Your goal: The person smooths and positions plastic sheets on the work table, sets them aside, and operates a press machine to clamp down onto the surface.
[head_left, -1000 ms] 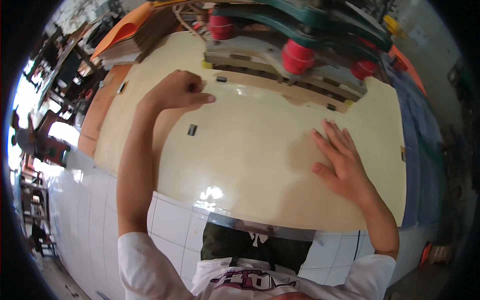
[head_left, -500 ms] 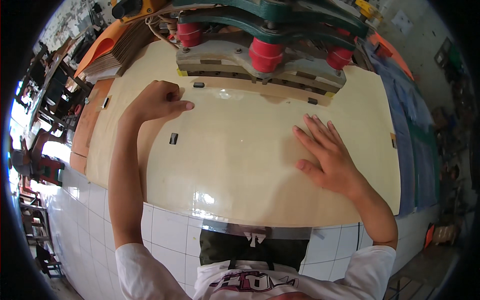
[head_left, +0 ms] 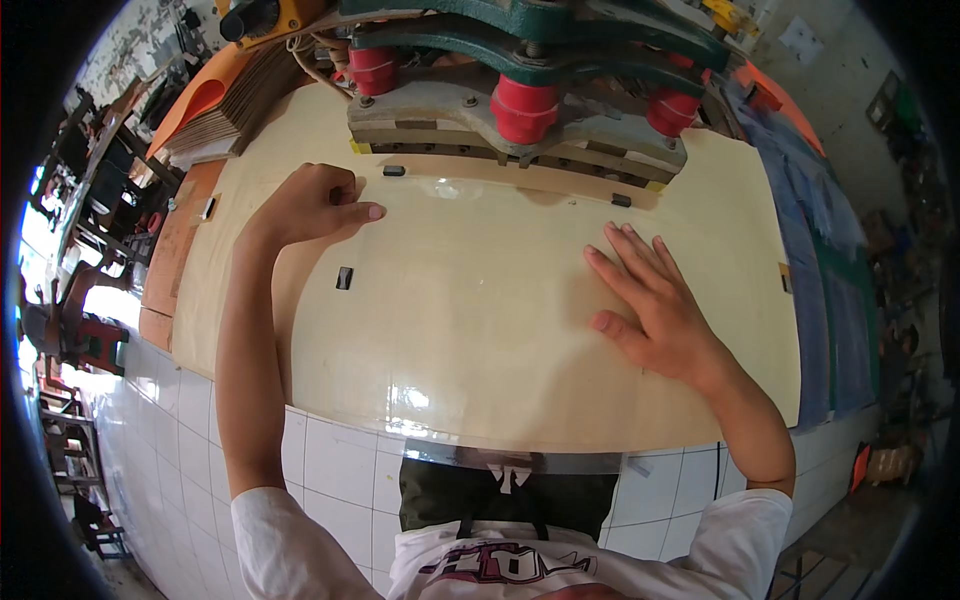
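Observation:
A clear plastic sheet (head_left: 480, 340) lies over a cream board (head_left: 235, 190), its near edge hanging past the table's front. My left hand (head_left: 305, 203) rests near the sheet's far left part, fingers curled into a loose fist and thumb stretched out to the right. Nothing shows in it. My right hand (head_left: 650, 305) lies palm down on the sheet's right part, fingers stretched and thumb apart. Small black stop blocks sit about the sheet: one (head_left: 394, 171) just past my left hand, one (head_left: 345, 278) at the left, one (head_left: 621, 200) beyond my right fingertips.
A press machine with green arms (head_left: 440, 45), red cylinders (head_left: 525, 108) and a grey metal head (head_left: 430, 115) stands over the board's far side. Stacked brown sheets (head_left: 225, 105) lie far left. Blue-tinted plastic sheets (head_left: 810, 250) are at the right. White floor tiles (head_left: 340, 460) show in front.
Both hands keep nearly the same place and pose on the sheet. The whole view has shifted very slightly.

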### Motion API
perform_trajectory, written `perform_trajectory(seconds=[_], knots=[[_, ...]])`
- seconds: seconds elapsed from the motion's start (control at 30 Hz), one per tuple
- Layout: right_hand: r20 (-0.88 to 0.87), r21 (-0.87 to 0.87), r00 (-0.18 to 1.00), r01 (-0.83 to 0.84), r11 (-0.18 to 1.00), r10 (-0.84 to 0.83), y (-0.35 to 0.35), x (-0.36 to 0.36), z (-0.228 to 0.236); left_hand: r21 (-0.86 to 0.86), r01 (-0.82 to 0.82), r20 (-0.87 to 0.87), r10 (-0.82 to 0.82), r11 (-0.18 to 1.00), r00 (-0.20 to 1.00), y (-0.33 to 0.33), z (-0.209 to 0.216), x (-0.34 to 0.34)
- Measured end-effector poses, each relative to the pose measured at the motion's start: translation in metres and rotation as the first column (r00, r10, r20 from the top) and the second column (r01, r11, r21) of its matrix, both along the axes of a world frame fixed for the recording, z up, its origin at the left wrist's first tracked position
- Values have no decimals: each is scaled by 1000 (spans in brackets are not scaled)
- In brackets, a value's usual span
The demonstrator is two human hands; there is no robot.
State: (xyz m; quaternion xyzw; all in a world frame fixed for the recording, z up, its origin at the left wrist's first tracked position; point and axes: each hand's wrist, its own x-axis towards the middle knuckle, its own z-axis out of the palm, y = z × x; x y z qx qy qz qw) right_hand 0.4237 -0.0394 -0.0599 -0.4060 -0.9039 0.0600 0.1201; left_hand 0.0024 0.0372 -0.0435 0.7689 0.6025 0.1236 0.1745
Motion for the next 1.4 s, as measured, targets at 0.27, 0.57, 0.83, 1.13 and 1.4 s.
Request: perform_trajectory(seconds=[0.27,0.57,0.83,1.13,1.4], knots=[[-26,3,1000,13,1000,-13,1,-2,1,-7,12,84,-12,1000,996,-1,-3,-6],[-6,-11,999,31,999,-31,-2,-5,5,22,10,19,-10,1000,1000,-4,0,-2],[9,-17,999,32,999,-32,-1,-6,6,58,30,9,-30,998,1000,-1,-4,-6],[12,-36,999,44,998,-44,-2,-8,5,67,41,-35,-39,997,999,-3,-3,-7],[17,-21,999,44,999,-44,-2,-7,5,98,91,-36,-88,991,995,-1,-5,-9]])
